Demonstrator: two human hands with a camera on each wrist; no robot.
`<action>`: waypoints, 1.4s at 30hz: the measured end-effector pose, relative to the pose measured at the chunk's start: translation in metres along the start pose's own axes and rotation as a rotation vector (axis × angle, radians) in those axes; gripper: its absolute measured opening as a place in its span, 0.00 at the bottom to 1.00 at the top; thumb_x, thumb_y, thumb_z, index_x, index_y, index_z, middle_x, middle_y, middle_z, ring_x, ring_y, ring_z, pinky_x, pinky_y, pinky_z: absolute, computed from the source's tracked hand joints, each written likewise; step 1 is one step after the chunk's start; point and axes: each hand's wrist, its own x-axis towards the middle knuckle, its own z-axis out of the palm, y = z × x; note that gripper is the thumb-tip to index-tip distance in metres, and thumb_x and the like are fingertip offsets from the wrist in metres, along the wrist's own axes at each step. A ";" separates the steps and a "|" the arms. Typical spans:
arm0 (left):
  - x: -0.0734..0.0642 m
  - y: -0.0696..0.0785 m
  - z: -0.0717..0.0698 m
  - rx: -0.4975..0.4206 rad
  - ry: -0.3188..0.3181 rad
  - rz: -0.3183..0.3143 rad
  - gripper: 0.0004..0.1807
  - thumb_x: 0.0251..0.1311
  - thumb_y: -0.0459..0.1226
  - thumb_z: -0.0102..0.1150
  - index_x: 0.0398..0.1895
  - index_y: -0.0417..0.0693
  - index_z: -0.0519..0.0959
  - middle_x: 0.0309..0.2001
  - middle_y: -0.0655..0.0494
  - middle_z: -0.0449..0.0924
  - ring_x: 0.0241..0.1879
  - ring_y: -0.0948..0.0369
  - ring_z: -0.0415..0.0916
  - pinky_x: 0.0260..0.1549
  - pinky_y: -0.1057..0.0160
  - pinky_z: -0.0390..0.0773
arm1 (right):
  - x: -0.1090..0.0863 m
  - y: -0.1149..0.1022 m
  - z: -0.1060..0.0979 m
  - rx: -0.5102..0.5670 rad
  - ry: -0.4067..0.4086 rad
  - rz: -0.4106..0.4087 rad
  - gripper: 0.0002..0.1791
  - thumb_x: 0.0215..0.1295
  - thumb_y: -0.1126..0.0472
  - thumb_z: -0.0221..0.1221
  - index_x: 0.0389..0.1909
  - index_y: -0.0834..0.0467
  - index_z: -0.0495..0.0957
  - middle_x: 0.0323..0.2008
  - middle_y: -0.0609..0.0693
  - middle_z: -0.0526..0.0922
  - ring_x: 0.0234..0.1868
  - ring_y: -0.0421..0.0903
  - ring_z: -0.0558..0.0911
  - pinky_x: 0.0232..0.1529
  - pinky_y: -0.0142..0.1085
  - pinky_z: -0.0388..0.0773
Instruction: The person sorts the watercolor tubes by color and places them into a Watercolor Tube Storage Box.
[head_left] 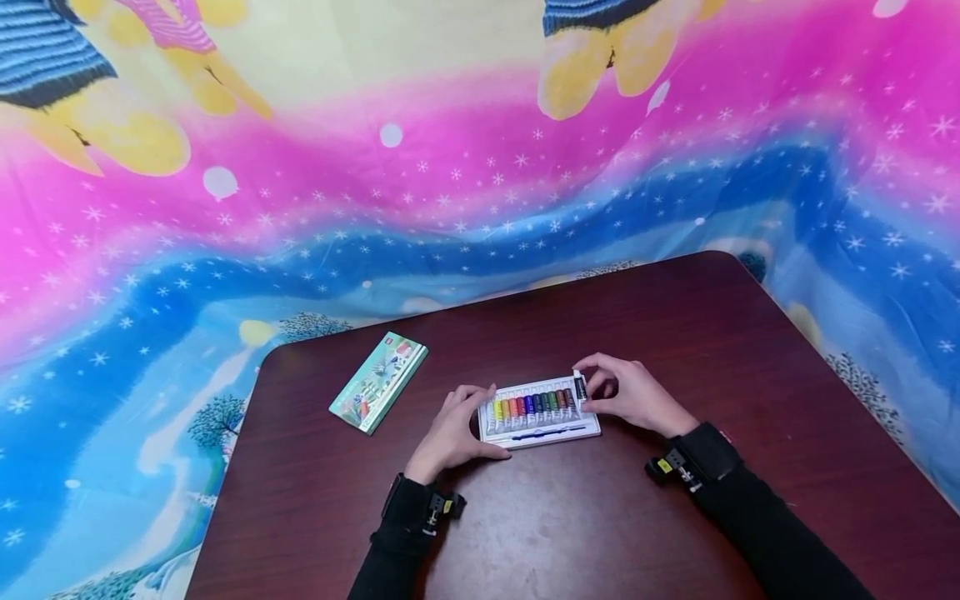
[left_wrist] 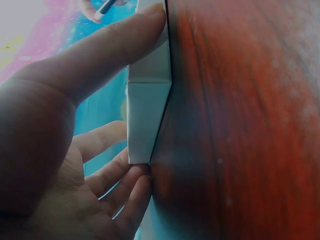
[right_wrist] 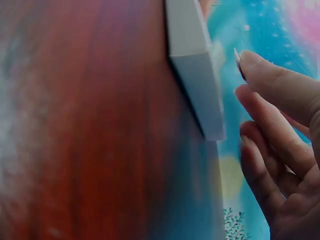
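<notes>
A shallow white box (head_left: 592, 428) lies on the table with a row of coloured paint tubes (head_left: 531, 405) and a thin blue paintbrush (head_left: 542, 433) in it. My left hand (head_left: 448, 432) holds the box's left end, thumb along the near side wall (left_wrist: 145, 120) and fingers at the far edge. Over the right end of the row, my right hand (head_left: 636, 397) pinches a dark paint tube (head_left: 581, 387) with a white cap between thumb and fingertips. From the right wrist, only a sliver of that tube (right_wrist: 239, 63) shows beside the thumb; the box's plain outer wall (right_wrist: 197, 85) stands left of the fingers.
To the left on the dark red-brown table (head_left: 675, 325) lies a green printed carton (head_left: 378, 382), set at a slant. Behind the table hangs a bright patterned cloth (head_left: 450, 183). Each wrist carries a strapped black camera mount (head_left: 686, 467).
</notes>
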 end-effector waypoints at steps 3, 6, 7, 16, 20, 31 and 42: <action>0.000 0.000 0.000 0.002 -0.002 0.003 0.60 0.42 0.57 0.84 0.80 0.58 0.64 0.69 0.52 0.67 0.68 0.52 0.63 0.64 0.48 0.73 | 0.001 0.001 0.003 -0.038 -0.006 -0.002 0.32 0.56 0.61 0.77 0.63 0.50 0.78 0.33 0.35 0.87 0.41 0.41 0.82 0.48 0.40 0.78; 0.000 0.000 0.000 0.001 0.000 0.002 0.60 0.41 0.56 0.85 0.80 0.58 0.64 0.69 0.52 0.67 0.68 0.52 0.63 0.64 0.48 0.73 | 0.001 0.003 0.004 -0.068 0.002 -0.004 0.32 0.55 0.61 0.78 0.62 0.49 0.78 0.35 0.34 0.86 0.46 0.42 0.80 0.52 0.44 0.75; 0.000 0.000 0.000 -0.001 0.002 0.002 0.60 0.41 0.56 0.85 0.80 0.58 0.64 0.69 0.52 0.67 0.68 0.52 0.63 0.64 0.48 0.73 | 0.002 0.003 0.005 -0.079 0.008 -0.004 0.32 0.55 0.61 0.78 0.61 0.49 0.78 0.35 0.35 0.86 0.47 0.42 0.79 0.52 0.44 0.74; 0.000 0.000 -0.001 -0.011 0.004 0.005 0.60 0.40 0.55 0.85 0.80 0.57 0.65 0.69 0.52 0.68 0.68 0.52 0.63 0.65 0.48 0.72 | 0.004 0.006 0.011 -0.114 0.030 0.006 0.30 0.54 0.60 0.79 0.59 0.49 0.80 0.39 0.41 0.81 0.44 0.42 0.75 0.44 0.37 0.72; 0.000 0.000 -0.002 -0.014 0.006 -0.005 0.60 0.40 0.55 0.85 0.80 0.57 0.65 0.70 0.52 0.67 0.68 0.52 0.63 0.65 0.48 0.72 | 0.006 0.004 0.013 -0.141 0.011 -0.006 0.29 0.54 0.59 0.79 0.57 0.49 0.81 0.39 0.42 0.79 0.43 0.43 0.72 0.44 0.38 0.71; 0.002 0.002 -0.003 0.001 0.009 0.013 0.60 0.41 0.55 0.85 0.80 0.56 0.65 0.69 0.50 0.68 0.68 0.50 0.63 0.65 0.47 0.72 | 0.002 -0.003 0.004 -0.312 -0.027 -0.004 0.32 0.55 0.50 0.78 0.62 0.52 0.84 0.37 0.46 0.74 0.40 0.44 0.66 0.39 0.38 0.63; 0.000 0.002 -0.002 0.006 0.008 0.015 0.60 0.41 0.56 0.85 0.80 0.55 0.65 0.69 0.50 0.68 0.68 0.51 0.64 0.64 0.47 0.73 | -0.001 -0.016 0.003 -0.676 -0.044 -0.142 0.32 0.59 0.43 0.74 0.63 0.51 0.84 0.28 0.45 0.72 0.31 0.42 0.63 0.32 0.34 0.61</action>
